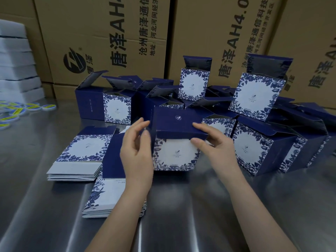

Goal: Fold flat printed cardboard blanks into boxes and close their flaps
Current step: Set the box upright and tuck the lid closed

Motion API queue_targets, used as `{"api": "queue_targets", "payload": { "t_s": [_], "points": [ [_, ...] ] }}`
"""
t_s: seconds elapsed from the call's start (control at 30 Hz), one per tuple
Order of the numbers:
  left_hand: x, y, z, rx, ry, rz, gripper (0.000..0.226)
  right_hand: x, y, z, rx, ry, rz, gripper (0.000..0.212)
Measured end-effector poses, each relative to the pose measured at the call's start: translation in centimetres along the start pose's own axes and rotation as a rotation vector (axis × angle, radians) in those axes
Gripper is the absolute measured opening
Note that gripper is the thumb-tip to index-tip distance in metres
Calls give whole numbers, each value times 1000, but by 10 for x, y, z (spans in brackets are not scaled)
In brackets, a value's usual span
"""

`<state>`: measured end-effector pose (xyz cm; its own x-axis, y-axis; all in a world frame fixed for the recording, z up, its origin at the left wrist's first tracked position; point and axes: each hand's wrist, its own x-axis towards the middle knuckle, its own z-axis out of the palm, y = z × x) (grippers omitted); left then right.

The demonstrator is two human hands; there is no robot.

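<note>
A blue-and-white floral box (175, 153) stands on the steel table (218, 206) in front of me, its dark blue top flap (177, 122) folded down over the opening. My right hand (212, 144) pinches the flap's front right edge, thumb beneath and fingers on top. At the box's left side, my left hand (136, 151) hovers with relaxed fingers, and it looks slightly blurred. Two piles of flat blanks lie to the left: one (81, 155) further back, another (103, 193) partly under my left forearm.
Several folded boxes (258, 95) with raised lids crowd the table behind and to the right. Large brown cartons (109, 37) form a wall at the back. White foam stacks (16, 57) and round yellow-blue labels (20, 110) sit at far left.
</note>
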<state>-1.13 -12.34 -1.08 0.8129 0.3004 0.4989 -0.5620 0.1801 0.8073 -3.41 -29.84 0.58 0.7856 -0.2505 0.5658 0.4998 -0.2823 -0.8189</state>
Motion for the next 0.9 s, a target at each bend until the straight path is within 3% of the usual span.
{"api": "queue_targets", "payload": {
  "t_s": [0.13,0.33,0.43,0.9],
  "points": [
    [5,-6,-2,-4,185,-90,33,3,-25,0,113,193,-184,46],
    [0,-9,6,165,18,-112,41,59,-70,-13,150,467,-280,37],
    [-3,-12,8,215,-65,-106,40,94,-81,-21,19,542,-258,37],
    [-10,-14,9,276,-196,-81,40,146,-22,-36,-681,461,-24,38]
  ]
}}
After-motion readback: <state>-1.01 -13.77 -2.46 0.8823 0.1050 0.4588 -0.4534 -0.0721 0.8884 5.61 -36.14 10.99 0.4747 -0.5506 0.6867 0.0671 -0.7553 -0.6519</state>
